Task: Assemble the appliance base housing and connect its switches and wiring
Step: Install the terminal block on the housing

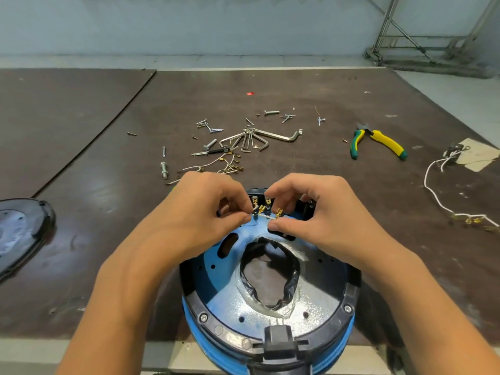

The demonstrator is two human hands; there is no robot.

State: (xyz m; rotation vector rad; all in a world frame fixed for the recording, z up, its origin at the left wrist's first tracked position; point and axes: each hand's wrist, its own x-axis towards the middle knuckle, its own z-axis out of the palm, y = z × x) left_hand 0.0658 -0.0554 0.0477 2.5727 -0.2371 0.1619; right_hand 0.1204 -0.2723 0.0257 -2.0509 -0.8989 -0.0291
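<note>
1. The person is bending over the blue base housing (351,290), which is sitting open side up at the near edge of the brown table (108,185), a ragged hole gaping in its middle.
2. The left hand (205,209) is pinching the left end of a short white wire (266,217) between thumb and forefinger, the other fingers curling in above it.
3. The right hand (319,212) is pinching the wire's other end, with the thumb tip pressing from the near side just beside a brass terminal (280,212).
4. The wire is running straight between the two sets of fingertips, just in front of the black switch block (257,197) at the housing's far end, where brass tabs are standing up between the hands. I cannot tell whether the wire's terminals are touching those tabs.
5. Just beyond the hands, loose wires (213,165) with brass ends are lying on the table, and farther back are scattered screws (209,125) and a bunch of hex keys (251,140).
6. Green-and-yellow pliers (378,142) are lying well to the right, a long white cable (446,209) is trailing along the right edge, and a black cover (19,234) is resting at the far left.
</note>
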